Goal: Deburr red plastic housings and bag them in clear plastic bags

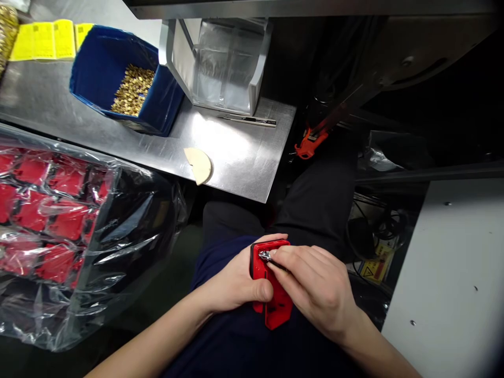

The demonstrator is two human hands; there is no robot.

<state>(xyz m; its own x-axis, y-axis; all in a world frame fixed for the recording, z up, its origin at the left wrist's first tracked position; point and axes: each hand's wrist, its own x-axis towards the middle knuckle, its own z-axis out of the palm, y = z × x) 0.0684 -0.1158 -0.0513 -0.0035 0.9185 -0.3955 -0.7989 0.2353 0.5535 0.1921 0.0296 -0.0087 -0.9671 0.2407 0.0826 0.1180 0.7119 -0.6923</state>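
Over my lap, my left hand (240, 283) is closed around a red plastic housing (279, 302) with a black edge, its thumb lying across the near face. My right hand (315, 281) pinches a small tool with a shiny metal head (264, 255) and what looks like a dark handle. That metal head is at the upper part of the housing, against or just above its surface. My right fingers cover most of the tool, so its exact kind does not show.
A metal bench (244, 157) carries a blue bin (98, 68) of small brass parts (134, 89), a grey bin (255, 79) with clear bags, a thin cutter knife (250, 121) and a cream notched disc (200, 165). At left, a plastic-lined crate (129, 226) holds red parts (66, 218). An orange tool (309, 144) hangs beyond.
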